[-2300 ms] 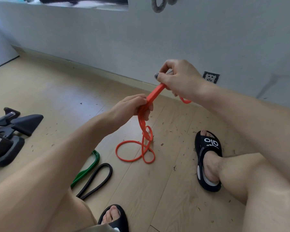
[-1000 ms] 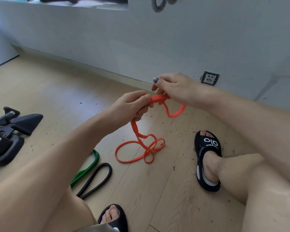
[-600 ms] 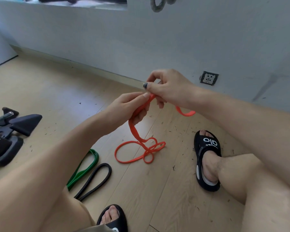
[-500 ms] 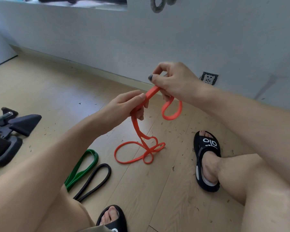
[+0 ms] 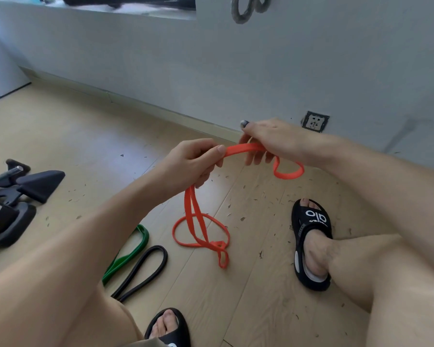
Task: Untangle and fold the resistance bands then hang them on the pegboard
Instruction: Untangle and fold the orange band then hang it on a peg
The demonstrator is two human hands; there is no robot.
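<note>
We held the orange band (image 5: 243, 148) doubled between our hands, its tangled loops trailing on the floor beside the flat green band (image 5: 133, 249) and black band (image 5: 145, 269).

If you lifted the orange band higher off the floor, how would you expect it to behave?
Probably floppy: the orange band sags between the left hand and right hand, and its tail droops in loops onto the floor. It seems light, since fingertips alone hold it. The crossed loops would likely rise still tangled.
</note>
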